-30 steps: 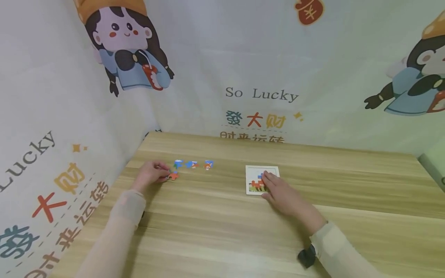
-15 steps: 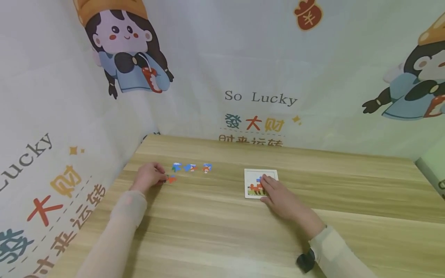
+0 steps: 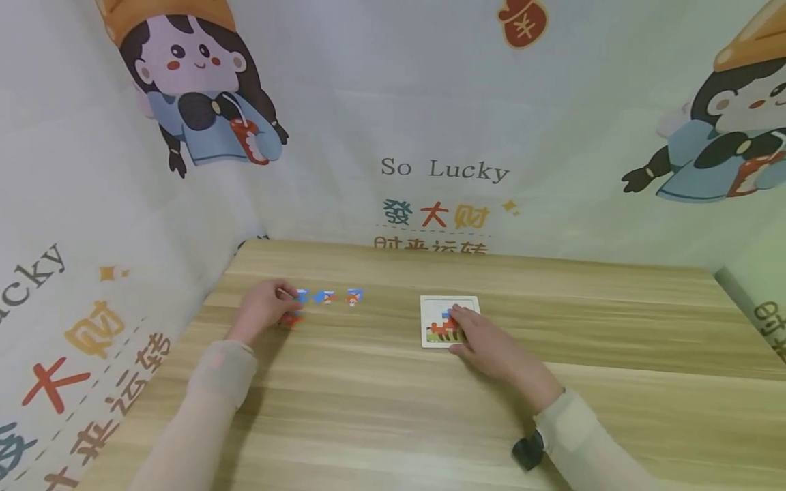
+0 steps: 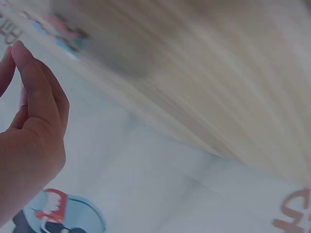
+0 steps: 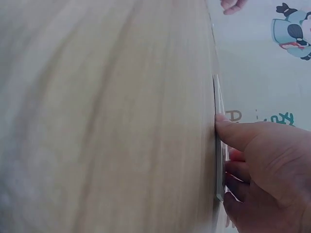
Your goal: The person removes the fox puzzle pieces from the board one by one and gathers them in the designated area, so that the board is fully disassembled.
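Though unlifted, puzzle piece (image 3: 300, 296) at left fingers (image 3: 285, 294).

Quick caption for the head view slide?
Right hand rests on puzzle tray; left hand touches loose pieces.

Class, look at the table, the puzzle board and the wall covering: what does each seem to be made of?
Table: wood or wood-look laminate, matte, with streaky pale grain.
Puzzle board: probably card or thin wood, a stiff, thin, flat white frame with a printed picture.
Wall covering: likely printed fabric or plastic sheet, with soft folds and cartoon prints.
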Demonstrator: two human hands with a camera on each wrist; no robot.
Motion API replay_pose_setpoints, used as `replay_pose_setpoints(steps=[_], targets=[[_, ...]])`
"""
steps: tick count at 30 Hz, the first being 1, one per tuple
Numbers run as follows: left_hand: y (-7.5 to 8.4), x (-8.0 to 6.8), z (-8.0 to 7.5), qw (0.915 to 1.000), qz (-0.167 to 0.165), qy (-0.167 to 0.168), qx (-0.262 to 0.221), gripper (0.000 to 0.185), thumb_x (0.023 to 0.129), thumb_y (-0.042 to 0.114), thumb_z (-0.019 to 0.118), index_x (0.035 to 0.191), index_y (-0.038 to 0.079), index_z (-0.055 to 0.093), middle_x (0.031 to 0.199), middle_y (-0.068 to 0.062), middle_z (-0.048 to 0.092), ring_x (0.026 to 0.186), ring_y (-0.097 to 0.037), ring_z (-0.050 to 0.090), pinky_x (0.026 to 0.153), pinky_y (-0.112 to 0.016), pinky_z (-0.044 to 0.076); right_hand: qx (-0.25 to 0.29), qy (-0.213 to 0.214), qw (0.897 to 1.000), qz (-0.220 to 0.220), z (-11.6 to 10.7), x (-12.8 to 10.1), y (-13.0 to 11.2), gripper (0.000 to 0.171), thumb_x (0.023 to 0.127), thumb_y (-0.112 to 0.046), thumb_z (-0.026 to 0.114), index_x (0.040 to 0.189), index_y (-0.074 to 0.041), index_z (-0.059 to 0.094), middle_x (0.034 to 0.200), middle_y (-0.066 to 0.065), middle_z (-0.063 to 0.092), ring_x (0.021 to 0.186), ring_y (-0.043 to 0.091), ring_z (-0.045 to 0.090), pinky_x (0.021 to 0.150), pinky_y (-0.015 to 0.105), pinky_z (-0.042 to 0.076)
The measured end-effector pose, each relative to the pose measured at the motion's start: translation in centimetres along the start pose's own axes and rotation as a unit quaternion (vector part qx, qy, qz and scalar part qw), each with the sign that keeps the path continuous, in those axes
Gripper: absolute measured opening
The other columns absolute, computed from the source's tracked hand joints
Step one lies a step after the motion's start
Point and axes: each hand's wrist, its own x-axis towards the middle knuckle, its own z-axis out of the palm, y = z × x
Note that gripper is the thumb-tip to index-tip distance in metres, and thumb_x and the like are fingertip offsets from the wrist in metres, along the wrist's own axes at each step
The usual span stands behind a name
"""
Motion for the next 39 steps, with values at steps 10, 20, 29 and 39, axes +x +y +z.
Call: replay_pose_setpoints(steps=[10,20,29,39], targets=[[5.1,0.4,5.4,0.9967,0.05,-0.04,-0.05,0.018,0.09,0.009,0.072,0.106,0.001,0.067,0.094,-0.009,0.066,0.075,-0.017,0.067,0.07,-0.026,0.059,0.006,0.032,0.999,0.01,0.6,-0.2,0.1,0.065,0.095,-0.028,0.067,0.147,0.004,0.043,0.151,0.03,0.037,0.136,0.046,0.043,0.114,0.056,0.038],[11.2,0.8,12.3,0.9825,0.139,-0.088,-0.088,0.022,0.09,0.012,0.073,0.111,0.004,0.07,0.108,-0.012,0.073,0.096,-0.022,0.07,0.082,-0.029,0.059,0.033,0.062,0.997,0.03,0.7,-0.1,0.6,0.063,0.086,-0.027,0.078,0.131,0.007,0.052,0.119,0.017,0.058,0.107,0.03,0.058,0.096,0.047,0.052],[14.4,1.0,16.6,0.9752,0.17,-0.142,-0.001,0.047,0.082,0.013,0.081,0.127,0.006,0.066,0.129,-0.01,0.065,0.119,-0.026,0.06,0.105,-0.038,0.049,0.057,0.089,0.994,0.028,0.5,0.5,0.7,0.063,0.082,-0.026,0.082,0.123,0.012,0.052,0.123,0.024,0.056,0.11,0.036,0.058,0.098,0.049,0.051],[15.1,1.5,17.3,0.9747,0.182,-0.116,0.059,0.05,0.078,0.011,0.083,0.125,0.008,0.067,0.128,-0.012,0.059,0.118,-0.026,0.054,0.109,-0.039,0.044,0.013,0.023,0.999,0.037,-0.5,-0.7,0.7,0.061,0.096,-0.019,0.064,0.144,0.011,0.041,0.154,0.027,0.037,0.142,0.046,0.036,0.118,0.057,0.031]])
